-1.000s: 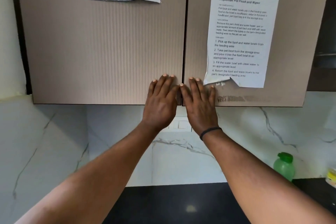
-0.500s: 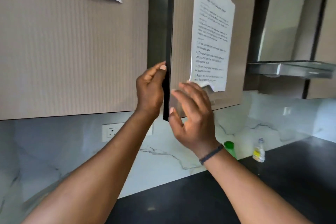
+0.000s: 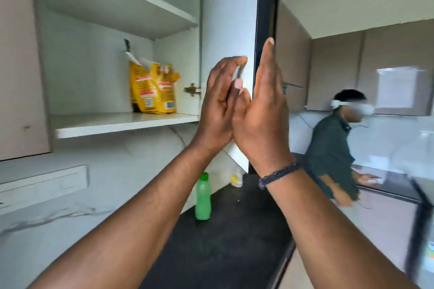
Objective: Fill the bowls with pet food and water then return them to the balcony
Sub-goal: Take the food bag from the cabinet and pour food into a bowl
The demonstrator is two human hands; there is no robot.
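A yellow pet food bag stands upright on the lower shelf of the wall cupboard, its top torn open. The right cupboard door is swung wide, edge toward me. My left hand rests on the door's white inner face, fingers curled at its edge. Against the door's dark outer edge lies my right hand, flat, fingers straight up. Neither hand touches the bag. No bowls are in view.
A green bottle and a small clear bottle stand on the black counter below the cupboard. Another person wearing a headset leans over the counter at the right. The left cupboard door stays shut.
The right cupboard door went from shut to wide open, baring the shelves and the pet food bag. Both hands moved right with the door. My view turned right.
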